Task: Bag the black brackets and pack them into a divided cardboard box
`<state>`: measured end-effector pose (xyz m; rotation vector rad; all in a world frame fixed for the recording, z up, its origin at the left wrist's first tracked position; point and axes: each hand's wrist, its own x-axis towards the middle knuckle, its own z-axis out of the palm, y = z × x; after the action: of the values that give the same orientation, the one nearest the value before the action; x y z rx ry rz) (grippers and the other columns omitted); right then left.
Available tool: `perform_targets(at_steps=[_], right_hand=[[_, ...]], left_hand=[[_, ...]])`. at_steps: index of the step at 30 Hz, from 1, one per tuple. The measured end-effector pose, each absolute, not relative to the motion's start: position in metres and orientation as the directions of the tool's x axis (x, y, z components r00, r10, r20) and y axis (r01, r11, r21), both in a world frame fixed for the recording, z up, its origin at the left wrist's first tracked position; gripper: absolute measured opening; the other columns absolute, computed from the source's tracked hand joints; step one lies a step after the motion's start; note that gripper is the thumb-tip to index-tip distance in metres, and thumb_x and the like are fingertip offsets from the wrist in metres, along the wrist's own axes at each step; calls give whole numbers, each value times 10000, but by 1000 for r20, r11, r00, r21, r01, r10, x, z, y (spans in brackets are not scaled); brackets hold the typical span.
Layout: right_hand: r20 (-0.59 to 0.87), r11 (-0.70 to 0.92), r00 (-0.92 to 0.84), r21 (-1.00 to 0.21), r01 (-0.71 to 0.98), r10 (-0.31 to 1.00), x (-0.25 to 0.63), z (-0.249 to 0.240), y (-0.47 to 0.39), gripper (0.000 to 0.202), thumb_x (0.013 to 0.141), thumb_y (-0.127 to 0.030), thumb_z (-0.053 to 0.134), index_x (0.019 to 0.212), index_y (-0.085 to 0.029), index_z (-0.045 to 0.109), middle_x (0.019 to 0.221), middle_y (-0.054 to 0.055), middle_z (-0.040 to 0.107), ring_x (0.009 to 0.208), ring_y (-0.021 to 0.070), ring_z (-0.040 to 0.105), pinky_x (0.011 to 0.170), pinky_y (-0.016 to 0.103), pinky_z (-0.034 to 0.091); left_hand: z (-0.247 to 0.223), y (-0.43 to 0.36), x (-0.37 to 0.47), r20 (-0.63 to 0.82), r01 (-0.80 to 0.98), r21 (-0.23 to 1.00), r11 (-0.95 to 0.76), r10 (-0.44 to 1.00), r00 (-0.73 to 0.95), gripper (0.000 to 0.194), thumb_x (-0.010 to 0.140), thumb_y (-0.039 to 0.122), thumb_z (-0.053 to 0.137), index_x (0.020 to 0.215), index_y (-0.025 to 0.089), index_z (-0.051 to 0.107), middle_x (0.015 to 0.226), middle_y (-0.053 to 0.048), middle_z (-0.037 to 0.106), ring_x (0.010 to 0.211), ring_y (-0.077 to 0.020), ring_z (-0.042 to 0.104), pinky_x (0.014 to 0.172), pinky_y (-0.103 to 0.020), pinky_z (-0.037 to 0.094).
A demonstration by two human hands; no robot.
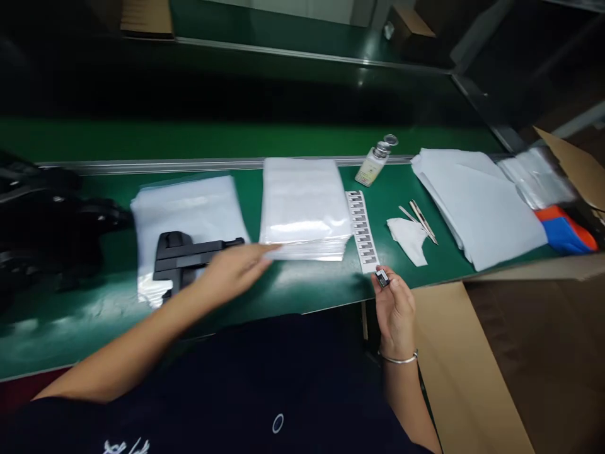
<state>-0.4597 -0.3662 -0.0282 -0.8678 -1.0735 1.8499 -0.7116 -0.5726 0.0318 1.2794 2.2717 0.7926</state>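
Observation:
My left hand (234,271) stretches its fingers to the near edge of a stack of clear plastic bags (305,195). Its fingertips are at the lower left corner; I cannot tell whether they press on it. Beneath my left forearm, a black folded device (186,255) lies on another pile of plastic sheets or bags (198,202). Near the table's front edge, my right hand (396,309) pinches a small black block with a pale label (382,277). Just beyond that block is a strip of printed labels (363,233).
A metal-topped bottle (373,165) stands behind the labels. Right of them lie a white cloth (409,239), tweezers (424,222) and a stack of white sheets (479,205). Black equipment (51,221) fills the left side. An open cardboard box (467,359) is below the table edge.

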Motion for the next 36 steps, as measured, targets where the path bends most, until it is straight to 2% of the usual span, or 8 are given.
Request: perform_targets(at_steps=[1,3,7,10,13,16,20,36], right_hand=[[-145,-305,-469,-908,-286,871,-468,-26,-367,158,785,-351,712,822,-198,701,1047,59,661,990,187,604,980,410,457],[-98,-267,-542,-933,-243,834,-490,-22,-370,142,784,-331,714,758,-194,685,1081,62,660,1018,197,600,991,417,441],[-32,-158,-790,-984,-83,613,-552,-8,-392,183,803,-336,690,688,-200,647,1179,69,643,1192,242,528,1092,477,320],[13,53,-929,-999,7,371,-602,6,-425,176,806,-342,671,690,-217,632,1244,69,620,1297,266,449,1120,503,266],[9,270,-981,-962,45,196,-643,15,-456,155,787,-350,647,691,-231,627,1233,68,624,1314,264,429,1118,493,267],[-96,389,-990,-912,129,102,-670,17,-472,171,739,-342,627,617,-227,598,1139,72,668,1242,277,491,1126,520,203],[-237,482,-971,-847,226,37,-685,20,-474,220,724,-367,609,570,-217,562,1061,58,698,1179,282,535,1133,556,45],[-320,575,-947,-769,279,31,-691,23,-476,253,737,-397,586,571,-210,544,942,41,675,1126,269,554,1115,516,69]], left_hand=[[32,-597,-738,7,653,572,495,794,-608,432,910,442,409,1229,240,619,1320,-51,618,1244,-276,543,1110,-444,361],[23,-646,-779,100,657,477,584,707,-700,455,899,462,394,1239,239,598,1405,-40,540,1364,-286,409,1166,-494,263],[-16,-697,-789,76,579,589,563,675,-734,487,939,422,291,1285,175,529,1518,-101,376,1433,-278,290,1171,-518,260],[-34,-686,-754,147,550,633,546,612,-777,429,960,336,295,1306,173,489,1531,-117,337,1469,-276,189,1180,-531,235],[-33,-665,-722,155,511,662,547,568,-808,398,962,251,320,1328,182,460,1536,-115,324,1472,-270,172,1184,-527,228],[-28,-657,-711,152,477,695,537,539,-828,395,948,198,336,1323,176,460,1530,-116,332,1471,-275,166,1181,-534,229],[-29,-659,-712,151,456,719,524,523,-839,385,944,192,345,1307,186,474,1522,-108,346,1467,-279,179,1179,-550,225],[-28,-660,-714,148,449,749,488,537,-831,382,933,168,365,1296,184,485,1509,-113,361,1464,-294,185,1168,-555,256]])
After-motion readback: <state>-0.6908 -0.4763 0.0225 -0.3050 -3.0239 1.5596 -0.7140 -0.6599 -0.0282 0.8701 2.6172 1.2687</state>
